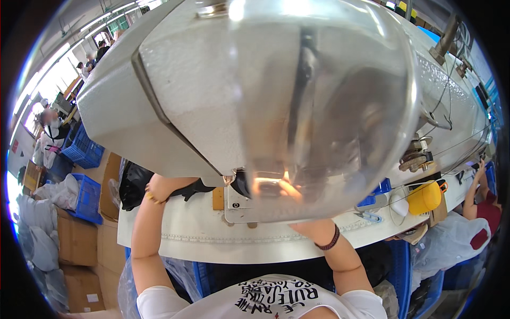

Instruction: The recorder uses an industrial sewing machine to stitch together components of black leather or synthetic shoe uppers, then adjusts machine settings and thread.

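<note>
To my left on the floor I see brown cardboard boxes stacked by the bench, the lowest one carrying a small white rectangular label. Beside them stand blue plastic crates, and another blue crate sits nearer. White bulging plastic bags pile up at the far left. I can make out no screens or signs

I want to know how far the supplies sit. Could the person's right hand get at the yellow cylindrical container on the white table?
Probably yes. The yellow cylindrical container stands to the right on the white table, nothing between; the right hand is under the sewing machine's clear guard.
</note>
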The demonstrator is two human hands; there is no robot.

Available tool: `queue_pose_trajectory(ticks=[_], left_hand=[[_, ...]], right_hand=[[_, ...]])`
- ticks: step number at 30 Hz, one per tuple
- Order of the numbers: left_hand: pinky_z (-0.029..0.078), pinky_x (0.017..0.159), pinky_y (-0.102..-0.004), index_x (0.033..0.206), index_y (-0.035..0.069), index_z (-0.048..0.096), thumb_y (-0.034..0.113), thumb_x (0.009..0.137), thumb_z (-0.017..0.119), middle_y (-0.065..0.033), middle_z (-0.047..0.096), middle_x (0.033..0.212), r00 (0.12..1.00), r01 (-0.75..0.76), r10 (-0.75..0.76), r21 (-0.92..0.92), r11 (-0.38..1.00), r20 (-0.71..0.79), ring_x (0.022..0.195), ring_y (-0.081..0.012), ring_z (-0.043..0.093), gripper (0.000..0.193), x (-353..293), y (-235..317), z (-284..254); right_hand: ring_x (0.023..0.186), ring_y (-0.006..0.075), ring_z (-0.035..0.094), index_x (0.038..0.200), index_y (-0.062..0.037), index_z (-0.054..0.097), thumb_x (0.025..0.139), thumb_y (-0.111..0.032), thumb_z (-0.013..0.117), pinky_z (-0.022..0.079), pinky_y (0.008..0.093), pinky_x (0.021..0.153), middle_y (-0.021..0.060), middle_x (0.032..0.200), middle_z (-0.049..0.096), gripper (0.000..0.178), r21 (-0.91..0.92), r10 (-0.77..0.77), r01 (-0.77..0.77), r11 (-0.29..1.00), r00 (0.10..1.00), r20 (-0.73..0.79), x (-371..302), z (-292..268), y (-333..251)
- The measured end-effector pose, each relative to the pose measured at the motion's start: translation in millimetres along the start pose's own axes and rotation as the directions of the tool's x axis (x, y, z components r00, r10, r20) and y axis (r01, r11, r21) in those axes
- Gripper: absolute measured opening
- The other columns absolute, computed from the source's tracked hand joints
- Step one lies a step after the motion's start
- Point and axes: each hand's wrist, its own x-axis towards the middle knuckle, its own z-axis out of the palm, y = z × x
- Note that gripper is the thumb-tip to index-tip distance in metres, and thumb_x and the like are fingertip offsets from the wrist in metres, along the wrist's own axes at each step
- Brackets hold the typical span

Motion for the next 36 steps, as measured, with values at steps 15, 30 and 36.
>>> queue_pose_trajectory(ticks=[15, 30, 36], left_hand=[[0.045, 0.048, -0.0218, 0.101, 0.005, 0.064, 0.004, 0.062, 0.060, -0.0051, 0.060, 0.108, 0.885, -0.379, 0.417, 0.202, 0.903, -0.208, 0.064, -0.0096, 0.059, 0.039, -17, 56, 56], [0.042, 0.044, -0.0211, 0.098, 0.001, 0.063, 0.003, 0.063, 0.060, -0.0067, 0.059, 0.101, 0.895, -0.346, 0.380, 0.175, 0.922, -0.232, 0.087, -0.0142, 0.061, 0.035, -13, 74, 52], [0.043, 0.044, -0.0209, 0.094, 0.000, 0.062, 0.004, 0.061, 0.062, -0.0066, 0.058, 0.100, 0.902, -0.331, 0.359, 0.152, 0.931, -0.240, 0.088, -0.0142, 0.060, 0.033, -11, 76, 52]], right_hand=[[0.073, 0.0215, 0.061, 0.085, -0.0124, 0.065, 0.070, -0.014, 0.064, 0.052, 0.0332, 0.063, 0.0052, 0.082, 0.061, 0.015, -0.230, -0.067, 0.060, 0.971, 0.998, -0.021, -33, 18, 32], [0.074, 0.0215, 0.061, 0.087, -0.0149, 0.063, 0.074, -0.017, 0.061, 0.053, 0.0327, 0.063, 0.0059, 0.083, 0.060, 0.014, -0.031, 0.027, -0.027, 0.999, 0.999, 0.018, -30, 17, 31], [0.078, 0.0235, 0.061, 0.091, -0.0164, 0.064, 0.072, -0.016, 0.065, 0.052, 0.0339, 0.066, 0.0058, 0.089, 0.061, 0.019, -0.055, 0.008, -0.002, 0.999, 0.996, 0.093, -32, 20, 39]])
